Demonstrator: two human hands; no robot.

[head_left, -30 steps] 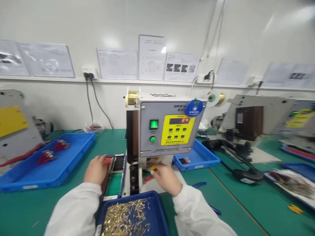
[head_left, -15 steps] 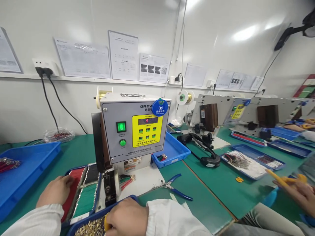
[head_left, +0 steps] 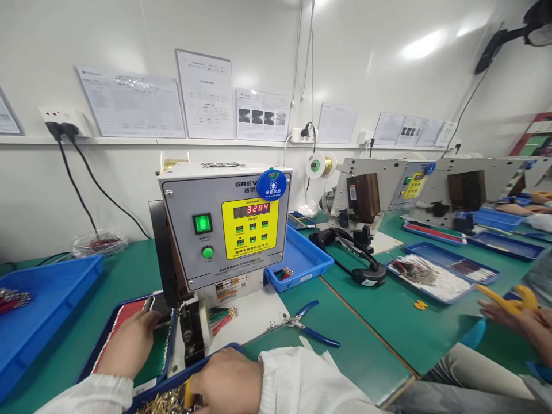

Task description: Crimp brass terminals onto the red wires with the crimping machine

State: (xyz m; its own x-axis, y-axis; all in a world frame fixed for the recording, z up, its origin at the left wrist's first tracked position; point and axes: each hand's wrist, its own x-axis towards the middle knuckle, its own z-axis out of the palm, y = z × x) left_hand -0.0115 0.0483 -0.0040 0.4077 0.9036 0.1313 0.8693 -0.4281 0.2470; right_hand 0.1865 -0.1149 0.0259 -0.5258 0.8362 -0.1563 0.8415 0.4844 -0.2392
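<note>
My left hand rests over a blue tray of wires, its fingers bent down onto the black wires. Beneath it lie red wires on the left and green wires nearer me, partly hidden by the hand. My right hand is curled at a second blue tray, holding brass-coloured terminals. A yellow finger cover shows on one of its digits. The fingertips are hidden. Right in front stands a grey-faced machine with a red display reading 3284.
Finished wire pieces lie on the machine's white base. Blue-handled pliers and a black headset are to the right. Large blue bins flank the machine. At the right edge are a co-worker's hands with yellow finger covers.
My left hand has moved right, from the red wires to the black ones. The machine's display went from showing 3 to 3284. My right hand stays at the terminals.
</note>
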